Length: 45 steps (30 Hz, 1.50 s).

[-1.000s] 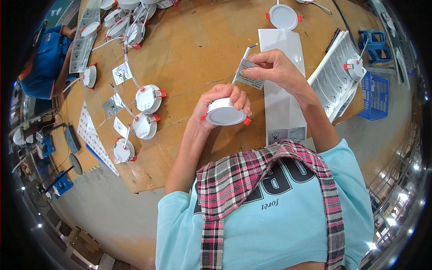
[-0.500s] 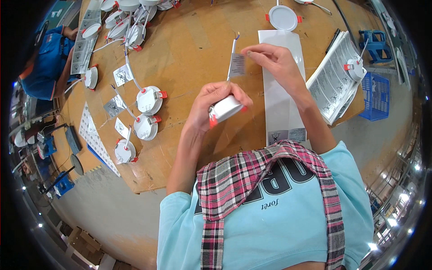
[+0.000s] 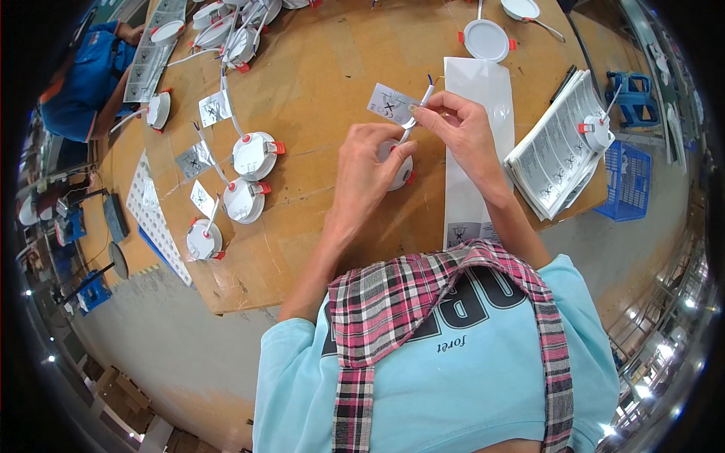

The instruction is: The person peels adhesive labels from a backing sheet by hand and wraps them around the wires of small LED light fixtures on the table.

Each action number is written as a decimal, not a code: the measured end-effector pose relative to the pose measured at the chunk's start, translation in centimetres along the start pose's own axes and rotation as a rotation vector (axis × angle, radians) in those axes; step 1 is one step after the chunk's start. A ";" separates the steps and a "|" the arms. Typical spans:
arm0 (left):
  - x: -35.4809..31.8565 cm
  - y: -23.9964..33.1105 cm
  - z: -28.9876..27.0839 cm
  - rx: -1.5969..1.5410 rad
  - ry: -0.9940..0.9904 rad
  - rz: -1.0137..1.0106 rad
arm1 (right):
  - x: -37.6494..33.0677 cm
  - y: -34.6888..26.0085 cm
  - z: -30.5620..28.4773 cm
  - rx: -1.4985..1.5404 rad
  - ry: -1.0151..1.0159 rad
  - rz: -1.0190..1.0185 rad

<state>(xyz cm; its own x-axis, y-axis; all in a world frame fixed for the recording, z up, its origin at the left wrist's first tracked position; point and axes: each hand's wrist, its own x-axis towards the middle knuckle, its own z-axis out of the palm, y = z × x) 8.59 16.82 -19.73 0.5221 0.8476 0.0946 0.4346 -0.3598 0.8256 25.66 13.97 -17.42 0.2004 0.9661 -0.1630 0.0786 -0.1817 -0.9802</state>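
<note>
Closed around a round white lamp (image 3: 399, 175), my left hand (image 3: 361, 166) covers much of its body, fingers over the far side and thumb across the near right. My right hand (image 3: 462, 127) pinches a label (image 3: 390, 103) between thumb and fingers where it meets the white cord (image 3: 427, 93).

Condition of the lamp: held above the table (image 3: 325, 98), ahead of my chest; white housing, partly hidden by my hand, with a red clip (image 3: 411, 178) visible at its right edge. Its cord slants up toward the far right and ends in thin coloured wires. The label is silvery, rectangular and printed dark; it stands out to the left of the cord like a flag.

Just right of the lamp, a long white strip (image 3: 476, 162) lies on the table. Farther right, a stack of printed sheets (image 3: 538, 162) bears another lamp (image 3: 596, 136); a black pen (image 3: 563, 84) lies at its far side. To the left, three lamps (image 3: 255, 156) sit in a row, each with a tagged cord. At the far left are a heap of lamps (image 3: 240, 47) and a person in blue (image 3: 84, 83).
</note>
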 end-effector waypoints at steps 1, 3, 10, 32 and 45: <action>0.0 -0.2 -0.1 -0.200 0.019 -0.176 | 0.0 0.0 -0.1 -0.004 0.005 0.007; 0.2 -0.6 -0.5 -0.404 0.035 -0.353 | 0.1 0.0 0.0 -0.012 0.012 0.016; 2.4 -0.8 -0.9 -0.766 0.111 -0.278 | 0.1 0.1 0.8 0.116 -0.065 -0.012; 0.7 -0.7 0.0 -0.926 0.159 -0.303 | -0.9 1.3 2.3 0.095 -0.037 -0.084; 0.8 -1.3 -2.7 -0.834 0.356 -0.369 | -0.7 1.3 2.2 0.114 0.175 -0.007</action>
<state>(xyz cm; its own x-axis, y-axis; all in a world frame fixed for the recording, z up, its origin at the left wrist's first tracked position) 6.51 18.99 -19.21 0.1463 0.9689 -0.1998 -0.2035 0.2271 0.9524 23.51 13.48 -18.85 0.3674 0.9189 -0.1435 -0.0284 -0.1431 -0.9893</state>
